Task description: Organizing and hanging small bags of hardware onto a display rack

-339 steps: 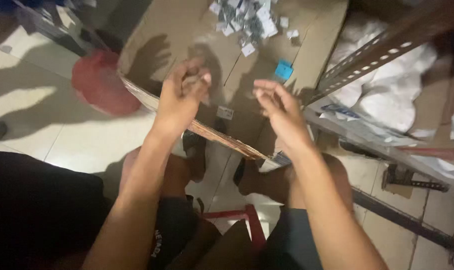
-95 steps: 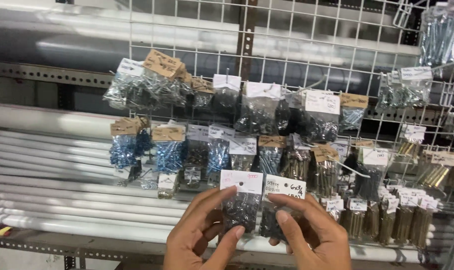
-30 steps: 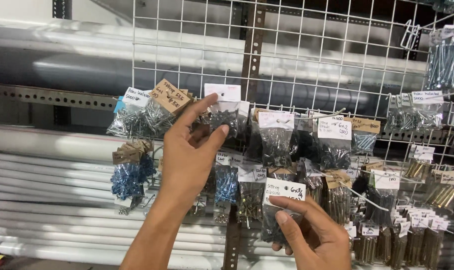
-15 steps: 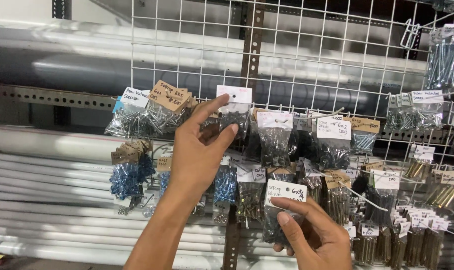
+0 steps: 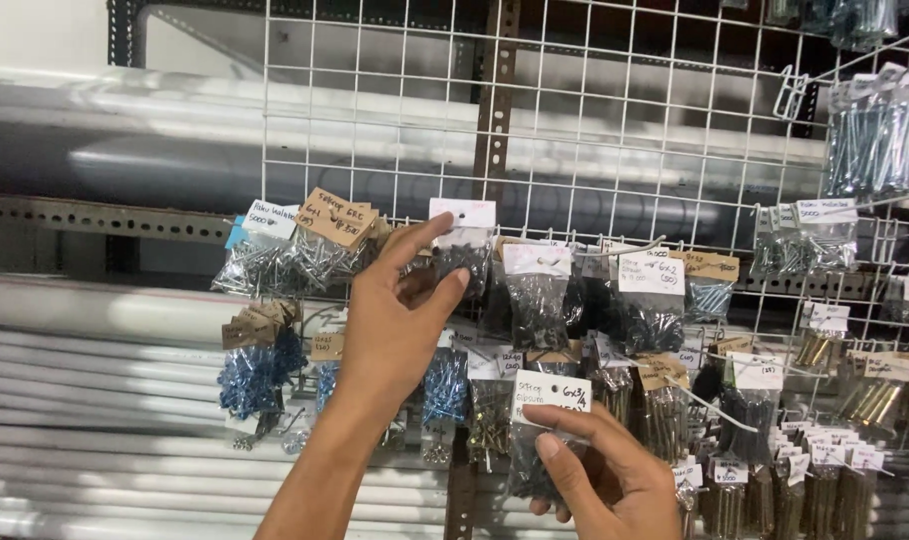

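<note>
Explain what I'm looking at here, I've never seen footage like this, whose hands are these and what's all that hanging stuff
This is one picture from a camera worn on a person's head, so both hands are that person's own, seen from behind. They face a white wire grid hung with small clear bags of screws and nails, each topped by a paper or cardboard tag. The left hand reaches up and pinches a bag of dark screws on its hook. The right hand, lower down, holds another bag of dark screws by its white tag. Behind the grid lie long pale pipes on metal shelving.
</note>
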